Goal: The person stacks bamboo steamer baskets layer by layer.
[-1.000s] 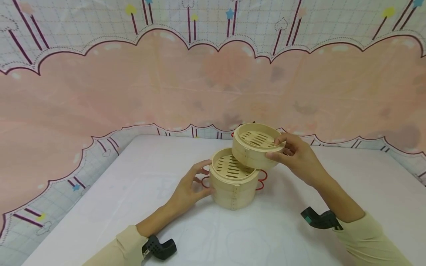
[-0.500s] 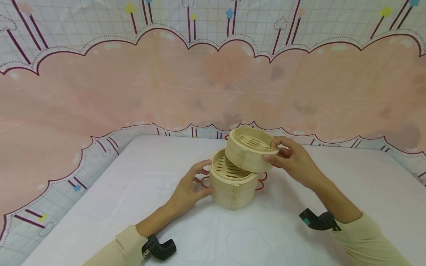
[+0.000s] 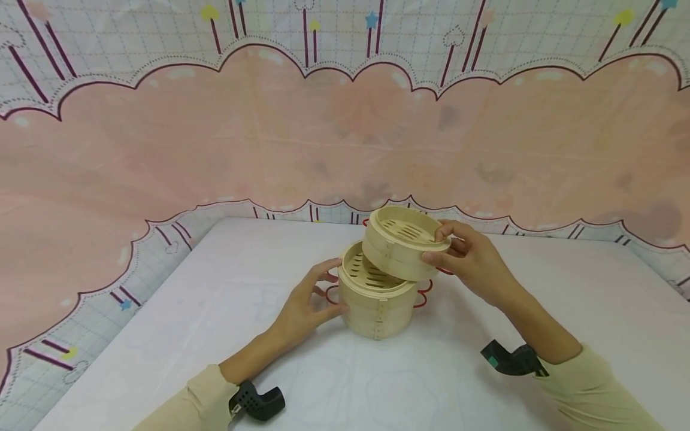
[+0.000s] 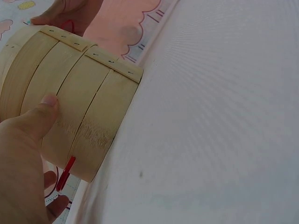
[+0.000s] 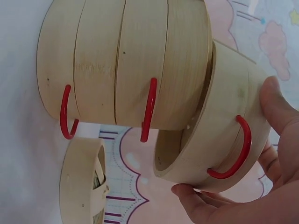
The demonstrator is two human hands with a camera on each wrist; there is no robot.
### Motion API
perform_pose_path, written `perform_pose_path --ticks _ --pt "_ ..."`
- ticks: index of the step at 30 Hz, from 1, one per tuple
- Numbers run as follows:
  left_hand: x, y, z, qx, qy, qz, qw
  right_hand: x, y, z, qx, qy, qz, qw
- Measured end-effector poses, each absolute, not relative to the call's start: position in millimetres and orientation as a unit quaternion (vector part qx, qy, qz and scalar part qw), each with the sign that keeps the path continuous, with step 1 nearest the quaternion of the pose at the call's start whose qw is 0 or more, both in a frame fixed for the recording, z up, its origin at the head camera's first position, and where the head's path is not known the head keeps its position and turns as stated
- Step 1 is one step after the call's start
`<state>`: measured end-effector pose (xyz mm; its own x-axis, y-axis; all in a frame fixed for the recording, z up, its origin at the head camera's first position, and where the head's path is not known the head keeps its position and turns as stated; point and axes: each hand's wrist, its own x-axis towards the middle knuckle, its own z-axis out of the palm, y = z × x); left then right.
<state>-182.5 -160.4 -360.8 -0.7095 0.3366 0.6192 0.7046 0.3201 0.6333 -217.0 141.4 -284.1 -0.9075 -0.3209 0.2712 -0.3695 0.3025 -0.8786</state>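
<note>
A stack of pale bamboo steamer baskets (image 3: pixel 377 314) stands upright on the table, slatted floor showing and red wire handles at its sides. My left hand (image 3: pixel 304 302) grips the stack's left side; in the left wrist view its thumb (image 4: pixel 43 114) presses the bamboo wall. My right hand (image 3: pixel 477 260) pinches the rim of another bamboo steamer basket (image 3: pixel 401 254), tilted over the back right of the stack. In the right wrist view this basket (image 5: pixel 229 88) has its lower edge against or very near the stack's top rim, and a red handle (image 5: pixel 245 149) shows.
A shallow round bamboo piece with a woven face, like a steamer lid (image 5: pixel 77 182), stands behind the stack in the right wrist view; the head view hides it. A white cloth covers the table (image 3: pixel 215 281). A printed curtain (image 3: pixel 302 143) hangs at the back.
My right hand has moved left and slightly down, bringing the tilted steamer basket further over the stack. The left hand and the lower stack have stayed in place.
</note>
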Motion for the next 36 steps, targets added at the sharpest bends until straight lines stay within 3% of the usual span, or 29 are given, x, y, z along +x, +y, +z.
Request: perform_pose_path --ticks 36 --pt "-185 -158 -360 -0.323 -0.793 -0.478 0.194 -213 125 -286 0.244 -0.807 0.533 0.062"
